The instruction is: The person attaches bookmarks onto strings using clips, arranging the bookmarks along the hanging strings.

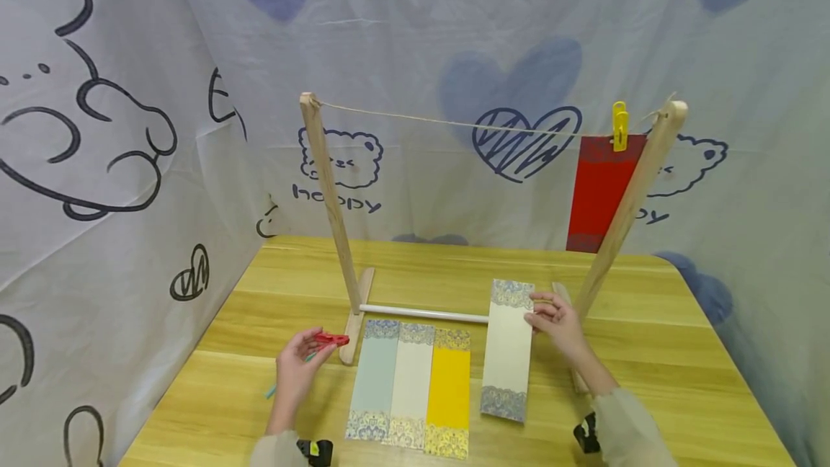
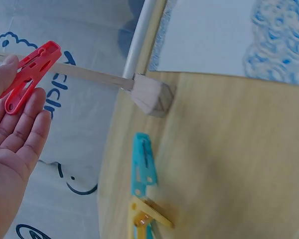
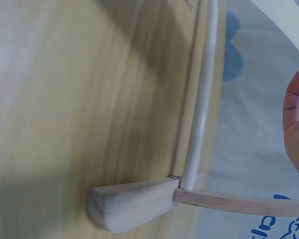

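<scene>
My left hand [image 1: 297, 370] pinches a red plastic clothes peg [image 1: 332, 339] between thumb and fingers, left of the rack. The left wrist view shows the same red peg [image 2: 32, 77] closely. With thumb and fingers my right hand [image 1: 559, 323] grips the upper right edge of a cream card [image 1: 509, 348] with patterned bands at both ends. That card is raised off the table, near the right post. A red card [image 1: 599, 189] hangs from the string [image 1: 454, 122], clipped by a yellow peg [image 1: 619, 127] at the right end.
A pale blue card [image 1: 376, 373], a cream card [image 1: 411, 377] and a yellow card [image 1: 449, 388] lie side by side. The wooden left post [image 1: 332, 200] and right post [image 1: 625, 218] join a white bar [image 1: 421, 313]. Teal [image 2: 142, 164] and yellow pegs [image 2: 144, 219] lie at left.
</scene>
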Tool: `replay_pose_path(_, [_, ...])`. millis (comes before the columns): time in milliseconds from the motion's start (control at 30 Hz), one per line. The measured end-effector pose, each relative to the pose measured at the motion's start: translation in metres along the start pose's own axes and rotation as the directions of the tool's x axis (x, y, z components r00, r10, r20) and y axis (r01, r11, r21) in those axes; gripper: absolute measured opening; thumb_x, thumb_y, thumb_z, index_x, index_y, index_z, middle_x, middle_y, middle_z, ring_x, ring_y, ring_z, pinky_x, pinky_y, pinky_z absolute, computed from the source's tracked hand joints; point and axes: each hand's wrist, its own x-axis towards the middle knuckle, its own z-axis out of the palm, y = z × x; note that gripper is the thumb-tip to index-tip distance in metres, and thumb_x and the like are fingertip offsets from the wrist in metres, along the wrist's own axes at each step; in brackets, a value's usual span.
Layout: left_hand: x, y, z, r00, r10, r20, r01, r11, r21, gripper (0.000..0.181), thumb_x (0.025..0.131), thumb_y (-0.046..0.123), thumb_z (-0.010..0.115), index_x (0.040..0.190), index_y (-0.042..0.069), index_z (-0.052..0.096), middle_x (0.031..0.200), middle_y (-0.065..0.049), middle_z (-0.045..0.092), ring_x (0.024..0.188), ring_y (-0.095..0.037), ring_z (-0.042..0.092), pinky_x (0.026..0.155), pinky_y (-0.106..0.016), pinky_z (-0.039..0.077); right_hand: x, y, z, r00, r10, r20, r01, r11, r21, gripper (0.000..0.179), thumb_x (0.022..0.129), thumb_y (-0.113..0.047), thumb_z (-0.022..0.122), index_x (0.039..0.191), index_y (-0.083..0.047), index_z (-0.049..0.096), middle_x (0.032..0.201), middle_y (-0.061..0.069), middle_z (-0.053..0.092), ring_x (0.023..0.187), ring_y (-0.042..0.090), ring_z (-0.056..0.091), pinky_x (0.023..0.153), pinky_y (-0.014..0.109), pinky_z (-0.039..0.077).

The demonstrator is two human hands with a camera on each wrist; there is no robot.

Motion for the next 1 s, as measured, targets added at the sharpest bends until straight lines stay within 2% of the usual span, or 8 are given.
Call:
replay_pose_path(100, [0.003, 0.005, 0.001, 1.0, 0.019, 0.017, -0.019, 0.999, -0.04, 0.037, 0.072, -0.005, 0.07, 0.107, -0.008, 0.057, 0.096, -0.021, 0.062, 0.078, -0.006, 0.058, 0.074, -0.02, 0.047, 0.002, -0.005, 0.0, 1.0, 0.011, -0.005, -0.011, 1.0, 0.0, 0.035, 0.081, 0.013, 0.055, 0.111, 0.021, 0.038, 0.079, -0.002, 0.063, 0.061, 0.008, 0.058, 0.053, 0.025, 0.05])
replay_pose_path(233, [0.005, 0.011, 0.003, 0.999, 0.003, 0.039, -0.001, 0.997, -0.073, 0.041, 0.072, -0.004, 0.07, 0.11, -0.009, 0.057, 0.101, -0.023, 0.061, 0.08, -0.008, 0.059, 0.072, -0.017, 0.047, 0.004, -0.012, 0.0, 1.0, 0.01, 0.006, -0.01, 1.0, -0.022, 0.036, 0.082, 0.012, 0.055, 0.113, 0.02, 0.04, 0.081, -0.002, 0.063, 0.062, 0.009, 0.058, 0.054, 0.027, 0.051])
replay_pose_path(367, [0.008, 0.016, 0.006, 0.998, -0.025, 0.051, 0.029, 0.997, -0.068, 0.043, 0.072, -0.002, 0.07, 0.112, -0.011, 0.055, 0.104, -0.023, 0.06, 0.082, -0.012, 0.062, 0.071, -0.017, 0.048, 0.008, -0.019, 0.0, 1.0, -0.008, 0.011, 0.008, 0.999, -0.04, 0.035, 0.082, 0.012, 0.055, 0.112, 0.02, 0.039, 0.081, -0.001, 0.064, 0.062, 0.009, 0.059, 0.054, 0.027, 0.051])
replay_pose_path(467, [0.01, 0.021, 0.008, 0.998, -0.021, 0.051, 0.024, 0.998, -0.052, 0.042, 0.072, -0.002, 0.07, 0.11, -0.011, 0.056, 0.103, -0.024, 0.06, 0.084, -0.017, 0.063, 0.069, -0.017, 0.048, 0.011, -0.023, 0.0, 1.0, -0.008, 0.001, 0.008, 0.999, -0.053, 0.034, 0.081, 0.012, 0.056, 0.111, 0.02, 0.04, 0.08, -0.002, 0.064, 0.063, 0.009, 0.059, 0.055, 0.025, 0.051])
replay_pose_path(600, [0.015, 0.026, 0.012, 0.998, 0.022, 0.061, -0.019, 0.999, -0.04, 0.035, 0.073, -0.002, 0.07, 0.106, -0.01, 0.059, 0.098, -0.024, 0.062, 0.083, -0.017, 0.063, 0.067, -0.017, 0.049, 0.014, -0.028, 0.001, 1.0, -0.018, -0.013, 0.018, 0.999, -0.05, 0.034, 0.081, 0.013, 0.056, 0.11, 0.019, 0.042, 0.08, -0.002, 0.064, 0.062, 0.009, 0.059, 0.055, 0.024, 0.051])
replay_pose_path(767, [0.024, 0.033, 0.015, 0.99, 0.118, 0.08, -0.114, 0.992, -0.046, 0.031, 0.074, -0.002, 0.069, 0.103, -0.009, 0.059, 0.095, -0.022, 0.063, 0.081, -0.012, 0.062, 0.069, -0.017, 0.048, 0.019, -0.037, 0.003, 0.998, -0.056, 0.004, 0.056, 0.997, -0.044, 0.033, 0.081, 0.014, 0.055, 0.111, 0.019, 0.042, 0.082, -0.002, 0.065, 0.06, 0.009, 0.058, 0.054, 0.023, 0.05])
replay_pose_path(867, [0.028, 0.044, 0.017, 0.98, 0.173, 0.095, -0.166, 0.983, -0.075, 0.03, 0.074, -0.004, 0.067, 0.102, -0.009, 0.058, 0.094, -0.021, 0.063, 0.083, -0.019, 0.062, 0.07, -0.017, 0.048, 0.024, -0.042, 0.002, 0.998, -0.066, 0.004, 0.066, 0.996, -0.054, 0.033, 0.081, 0.014, 0.054, 0.111, 0.019, 0.042, 0.082, -0.003, 0.065, 0.06, 0.009, 0.057, 0.053, 0.022, 0.049])
replay_pose_path(1000, [0.029, 0.067, 0.02, 0.964, 0.236, 0.123, -0.226, 0.97, -0.09, 0.028, 0.075, -0.007, 0.066, 0.1, -0.011, 0.055, 0.093, -0.023, 0.062, 0.084, -0.032, 0.06, 0.072, -0.021, 0.048, 0.031, -0.048, 0.002, 0.996, -0.084, 0.001, 0.084, 0.995, -0.051, 0.033, 0.081, 0.013, 0.056, 0.111, 0.017, 0.044, 0.082, -0.002, 0.064, 0.06, 0.009, 0.057, 0.053, 0.023, 0.049])
